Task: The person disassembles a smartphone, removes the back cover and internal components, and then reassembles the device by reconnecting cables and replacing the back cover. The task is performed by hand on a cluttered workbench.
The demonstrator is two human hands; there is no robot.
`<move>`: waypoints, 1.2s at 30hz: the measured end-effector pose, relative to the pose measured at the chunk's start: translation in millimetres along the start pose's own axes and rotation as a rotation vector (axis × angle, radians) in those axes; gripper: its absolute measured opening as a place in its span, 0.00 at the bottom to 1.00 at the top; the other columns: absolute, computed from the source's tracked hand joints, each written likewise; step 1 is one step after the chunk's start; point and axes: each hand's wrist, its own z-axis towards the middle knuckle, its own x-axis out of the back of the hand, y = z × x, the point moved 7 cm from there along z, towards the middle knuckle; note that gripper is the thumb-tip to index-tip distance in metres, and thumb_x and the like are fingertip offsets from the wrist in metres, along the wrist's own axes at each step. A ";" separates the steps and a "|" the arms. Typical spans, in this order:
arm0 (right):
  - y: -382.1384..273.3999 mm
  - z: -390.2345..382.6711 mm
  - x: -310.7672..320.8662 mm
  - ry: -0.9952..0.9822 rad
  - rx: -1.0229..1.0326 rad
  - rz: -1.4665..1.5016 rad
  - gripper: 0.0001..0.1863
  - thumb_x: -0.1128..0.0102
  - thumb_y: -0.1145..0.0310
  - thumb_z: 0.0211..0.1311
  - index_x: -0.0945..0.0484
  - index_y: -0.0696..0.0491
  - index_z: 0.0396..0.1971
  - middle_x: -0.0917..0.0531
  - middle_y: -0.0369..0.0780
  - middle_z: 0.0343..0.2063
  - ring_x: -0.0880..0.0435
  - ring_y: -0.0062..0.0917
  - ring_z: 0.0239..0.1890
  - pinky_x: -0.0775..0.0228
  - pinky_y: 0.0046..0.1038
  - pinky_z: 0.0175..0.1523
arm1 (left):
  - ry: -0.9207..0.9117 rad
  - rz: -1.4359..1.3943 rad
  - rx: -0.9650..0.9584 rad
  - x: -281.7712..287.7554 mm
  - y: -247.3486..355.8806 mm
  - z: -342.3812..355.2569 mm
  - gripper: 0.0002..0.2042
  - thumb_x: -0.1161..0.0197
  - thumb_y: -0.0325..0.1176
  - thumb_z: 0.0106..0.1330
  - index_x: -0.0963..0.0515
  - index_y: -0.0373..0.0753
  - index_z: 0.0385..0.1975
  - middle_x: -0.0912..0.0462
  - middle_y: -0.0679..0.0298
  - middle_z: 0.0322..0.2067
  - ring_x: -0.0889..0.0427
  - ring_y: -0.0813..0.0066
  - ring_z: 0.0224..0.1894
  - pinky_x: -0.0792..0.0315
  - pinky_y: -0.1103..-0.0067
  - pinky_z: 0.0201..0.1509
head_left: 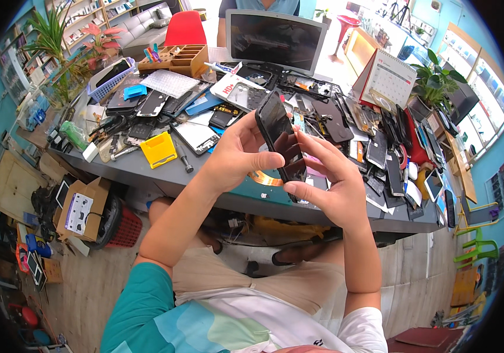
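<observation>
A black phone point(277, 126) is held upright at a slant over the front of the desk. My left hand point(237, 159) grips its left side, thumb lying across toward the lower edge. My right hand point(328, 182) holds the right side, fingers on the dark glass and thumb at the bottom end. An orange-copper flex cable point(266, 179) shows just below the phone, between my hands; whether it joins the phone I cannot tell. Behind are scattered phone parts and a white-and-red packet point(231, 88). A yellow plastic stand point(158, 150) lies to the left of my hands.
The cluttered grey desk point(199, 191) holds a laptop point(272, 41), wooden organizer point(178, 59), desk calendar point(384, 79), blue basket point(111, 79) and several phones. A person point(258, 6) is behind the laptop. Cardboard box point(81, 209) and red bin point(122, 226) stand low left; potted plant point(431, 82) at right.
</observation>
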 end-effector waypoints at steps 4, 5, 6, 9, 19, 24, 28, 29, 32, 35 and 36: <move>-4.1 -0.4 0.7 0.014 0.066 -0.050 0.44 0.12 0.63 0.51 0.19 0.51 0.71 0.16 0.45 0.67 0.13 0.33 0.63 0.18 0.35 0.63 | -0.026 -0.003 0.009 -2.6 0.1 -0.4 0.47 0.12 0.34 0.57 0.33 0.31 0.75 0.21 0.46 0.69 0.20 0.57 0.72 0.27 0.60 0.78; -4.5 -0.1 0.9 0.016 0.082 -0.057 0.43 0.12 0.64 0.51 0.18 0.52 0.70 0.15 0.45 0.67 0.13 0.34 0.63 0.18 0.35 0.63 | -0.030 -0.004 0.007 -4.8 1.6 -0.3 0.47 0.12 0.34 0.57 0.34 0.31 0.75 0.21 0.45 0.69 0.21 0.56 0.72 0.27 0.59 0.78; -4.8 -0.3 1.0 0.018 0.098 -0.062 0.43 0.12 0.64 0.50 0.18 0.53 0.69 0.15 0.45 0.66 0.13 0.34 0.63 0.19 0.35 0.63 | -0.033 -0.004 0.006 -6.1 2.4 -0.6 0.47 0.12 0.34 0.56 0.34 0.31 0.75 0.21 0.44 0.69 0.21 0.56 0.72 0.27 0.59 0.78; -5.4 -0.6 1.1 0.017 0.116 -0.074 0.41 0.12 0.65 0.50 0.17 0.54 0.67 0.15 0.45 0.66 0.13 0.36 0.64 0.20 0.35 0.65 | -0.038 0.008 0.011 -3.9 -0.1 -1.2 0.47 0.12 0.34 0.57 0.34 0.31 0.75 0.21 0.44 0.69 0.21 0.55 0.72 0.27 0.59 0.78; -7.5 -1.9 3.7 0.007 0.138 -0.119 0.37 0.11 0.63 0.50 0.13 0.53 0.64 0.14 0.46 0.64 0.13 0.36 0.64 0.19 0.34 0.63 | -0.039 0.015 0.005 -5.7 0.2 -0.5 0.49 0.11 0.36 0.56 0.35 0.32 0.76 0.22 0.43 0.69 0.21 0.54 0.73 0.27 0.59 0.78; -6.7 -2.5 4.4 0.014 0.164 -0.124 0.37 0.11 0.63 0.50 0.12 0.52 0.63 0.14 0.46 0.64 0.13 0.37 0.64 0.19 0.34 0.63 | -0.047 0.010 0.011 -7.8 0.1 0.3 0.49 0.11 0.37 0.55 0.35 0.32 0.76 0.23 0.42 0.70 0.22 0.53 0.73 0.27 0.58 0.78; -8.9 -2.5 4.5 -0.001 0.177 -0.151 0.36 0.11 0.64 0.50 0.12 0.52 0.63 0.15 0.48 0.64 0.14 0.39 0.65 0.20 0.37 0.66 | -0.042 -0.058 0.027 -11.9 2.2 -0.6 0.44 0.12 0.28 0.55 0.30 0.34 0.73 0.18 0.59 0.64 0.21 0.69 0.68 0.30 0.68 0.78; -9.5 -2.2 4.2 -0.002 0.188 -0.145 0.36 0.11 0.65 0.50 0.12 0.53 0.63 0.15 0.48 0.64 0.14 0.40 0.65 0.21 0.38 0.67 | -0.044 -0.056 0.017 -12.4 3.0 -0.8 0.45 0.12 0.28 0.55 0.31 0.34 0.73 0.18 0.59 0.64 0.21 0.69 0.69 0.30 0.67 0.78; -10.1 -2.8 3.8 -0.006 0.207 -0.138 0.36 0.11 0.65 0.50 0.12 0.53 0.63 0.15 0.48 0.64 0.14 0.41 0.65 0.22 0.39 0.69 | -0.061 -0.055 -0.001 -13.0 3.2 -1.0 0.46 0.12 0.28 0.56 0.32 0.33 0.74 0.18 0.58 0.65 0.21 0.68 0.69 0.30 0.67 0.78; -10.4 -2.7 5.3 -0.011 0.209 -0.165 0.37 0.11 0.63 0.50 0.13 0.53 0.63 0.15 0.48 0.64 0.14 0.40 0.65 0.22 0.38 0.69 | -0.075 -0.022 -0.036 -13.6 4.3 1.3 0.49 0.11 0.37 0.54 0.32 0.31 0.74 0.20 0.50 0.67 0.23 0.57 0.73 0.30 0.60 0.80; -10.5 -3.6 5.1 -0.010 0.211 -0.174 0.38 0.11 0.61 0.50 0.13 0.53 0.64 0.15 0.48 0.65 0.14 0.40 0.65 0.22 0.38 0.69 | -0.077 -0.004 -0.048 -13.9 4.8 1.2 0.50 0.10 0.41 0.53 0.32 0.30 0.74 0.20 0.47 0.68 0.23 0.52 0.74 0.30 0.57 0.80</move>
